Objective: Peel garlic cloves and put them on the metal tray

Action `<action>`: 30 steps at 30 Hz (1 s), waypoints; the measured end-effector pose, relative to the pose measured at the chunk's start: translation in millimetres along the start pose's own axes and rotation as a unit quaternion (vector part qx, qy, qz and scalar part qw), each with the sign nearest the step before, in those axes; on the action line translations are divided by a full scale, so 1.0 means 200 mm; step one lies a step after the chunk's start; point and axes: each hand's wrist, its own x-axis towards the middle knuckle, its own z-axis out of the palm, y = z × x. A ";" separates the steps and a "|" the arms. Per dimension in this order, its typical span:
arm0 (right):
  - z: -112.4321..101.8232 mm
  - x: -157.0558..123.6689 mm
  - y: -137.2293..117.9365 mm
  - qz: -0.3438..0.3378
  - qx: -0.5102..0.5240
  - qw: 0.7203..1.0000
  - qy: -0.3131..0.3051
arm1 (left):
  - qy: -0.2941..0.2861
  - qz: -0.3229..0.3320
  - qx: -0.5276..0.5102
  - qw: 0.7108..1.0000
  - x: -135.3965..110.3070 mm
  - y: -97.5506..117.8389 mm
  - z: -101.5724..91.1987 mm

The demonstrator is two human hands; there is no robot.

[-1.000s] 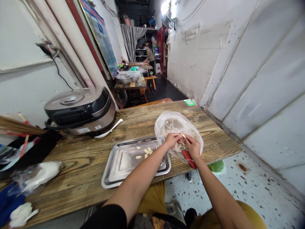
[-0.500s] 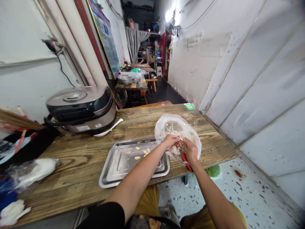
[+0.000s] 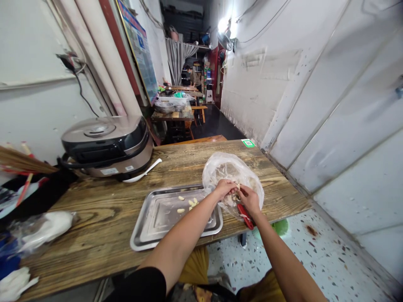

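Over the clear plastic bag, my left hand and my right hand meet with their fingertips pinched on a small pale garlic clove. Papery skins and bits lie in the bag beneath them. Just below my right hand, a red-handled knife rests at the bag's near edge; its blade is hidden. To the left is a shallow metal tray, partly covered by my left forearm. Several peeled garlic cloves lie scattered on it.
A rice cooker stands at the back left, with a white spoon beside it. Chopsticks and a plastic-wrapped white bundle are at the far left. A person is at a distant table.
My hands stay together over the bag, with the fingers shifting slightly on the clove. The view has moved a little. The distant person is more upright.
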 end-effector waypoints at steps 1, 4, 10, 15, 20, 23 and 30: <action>-0.01 0.01 -0.01 0.035 0.045 0.998 -0.015 | -0.005 0.006 0.008 1.000 0.00 0.00 0.00; -0.05 0.04 -0.03 0.132 0.172 0.974 -0.068 | -0.035 0.041 0.038 0.998 0.00 0.00 -0.01; -0.06 0.11 -0.08 0.232 0.326 0.916 -0.044 | -0.061 0.110 0.142 0.982 -0.02 0.09 -0.04; -0.03 0.14 -0.10 0.257 0.392 0.883 -0.017 | 0.003 0.194 0.332 0.923 -0.07 0.17 -0.07; 0.03 0.14 -0.10 0.257 0.406 0.877 0.022 | 0.028 0.210 0.386 0.898 -0.09 0.17 -0.05; 0.04 0.13 -0.09 0.250 0.400 0.882 0.018 | 0.043 0.186 0.344 0.919 -0.09 0.15 -0.02; -0.01 0.12 -0.17 0.243 0.339 0.908 0.033 | 0.014 0.099 0.132 0.986 -0.09 0.09 0.08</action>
